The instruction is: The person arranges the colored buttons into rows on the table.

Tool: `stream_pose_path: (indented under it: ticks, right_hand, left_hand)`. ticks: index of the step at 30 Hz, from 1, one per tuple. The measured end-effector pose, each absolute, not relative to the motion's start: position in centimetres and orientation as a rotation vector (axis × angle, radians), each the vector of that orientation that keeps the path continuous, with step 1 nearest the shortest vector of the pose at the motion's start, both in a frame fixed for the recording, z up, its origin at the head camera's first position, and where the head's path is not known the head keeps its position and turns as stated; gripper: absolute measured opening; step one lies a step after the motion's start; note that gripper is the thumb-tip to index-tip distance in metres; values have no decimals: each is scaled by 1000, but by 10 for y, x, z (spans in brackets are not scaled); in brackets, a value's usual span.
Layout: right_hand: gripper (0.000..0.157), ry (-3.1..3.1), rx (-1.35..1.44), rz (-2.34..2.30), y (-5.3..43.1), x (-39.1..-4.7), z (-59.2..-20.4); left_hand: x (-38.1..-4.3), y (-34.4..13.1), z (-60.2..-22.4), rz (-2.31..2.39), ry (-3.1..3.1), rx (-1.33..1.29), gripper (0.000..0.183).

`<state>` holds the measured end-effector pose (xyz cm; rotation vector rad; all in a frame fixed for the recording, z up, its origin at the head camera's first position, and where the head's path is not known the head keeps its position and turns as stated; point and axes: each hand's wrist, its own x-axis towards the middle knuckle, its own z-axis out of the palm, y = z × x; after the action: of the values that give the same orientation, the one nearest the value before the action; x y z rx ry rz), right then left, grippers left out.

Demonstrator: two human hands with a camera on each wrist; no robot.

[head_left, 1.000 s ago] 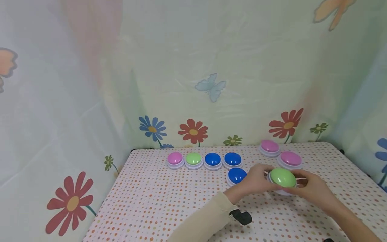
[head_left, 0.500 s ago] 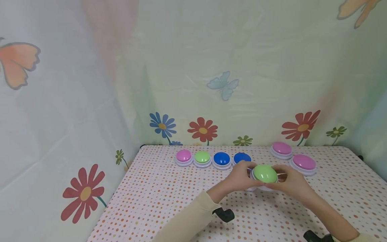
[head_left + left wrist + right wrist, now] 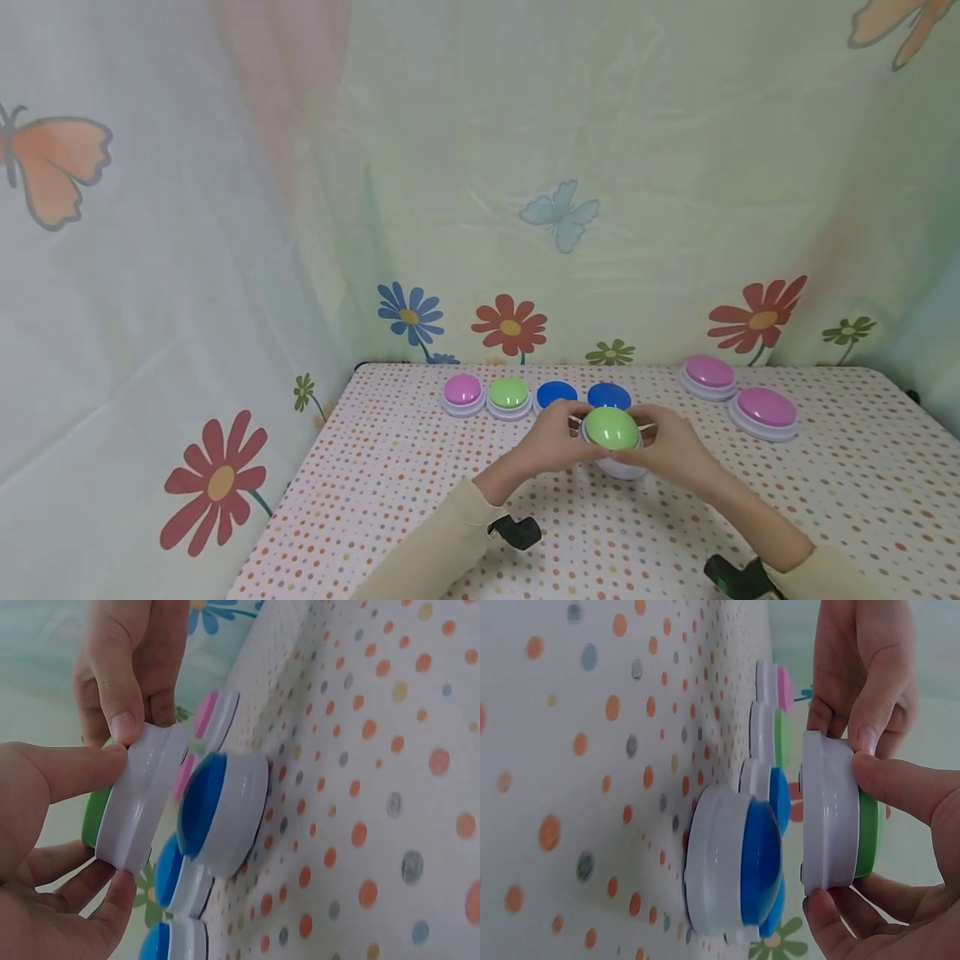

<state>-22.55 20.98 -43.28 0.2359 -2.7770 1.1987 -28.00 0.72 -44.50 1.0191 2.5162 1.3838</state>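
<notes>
A green dome push button (image 3: 611, 427) on a white base is held up off the table between both hands. My left hand (image 3: 557, 437) grips its left side, thumb at the front and fingers round the rim. On the other side my right hand (image 3: 675, 447) grips it likewise, the thumbs close together. Below it stands a blue push button (image 3: 225, 814) on the table, apart from the held one in both wrist views. From the head view its blue dome is hidden by the held button. The raised base (image 3: 830, 814) shows its side in the right wrist view.
A back row runs from a pink button (image 3: 462, 389) and a green button (image 3: 509, 392) to a blue button (image 3: 557, 392) and another blue button (image 3: 608, 395). Two pink buttons stand right, one farther back (image 3: 710, 372), one nearer (image 3: 767, 407). A dotted cloth (image 3: 405, 492) covers the table.
Both hands have carried the green button leftward, from beside the nearer pink button to above the front blue button. The view has turned slightly left. The other buttons stay in place.
</notes>
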Motion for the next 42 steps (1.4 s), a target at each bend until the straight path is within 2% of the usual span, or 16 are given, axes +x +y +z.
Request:
stream_pose_path:
  ticks: [18,25,33,42]
  right_hand:
    - [70,-2787,291,1255,166,-257,-436]
    - [66,-2773,302,1327,161,-267,-444]
    - [68,-2810,305,1300,155,-266,-457]
    - [63,-2834,394,1199,156,-273,-450]
  left_hand:
    - [-297,-40,-453,1444,2532,840,54]
    - [-300,-45,-455,1422,2566,793,53]
    - [-297,-49,-470,1421,2560,775,50]
    - [-303,-47,-473,1440,2570,779,49]
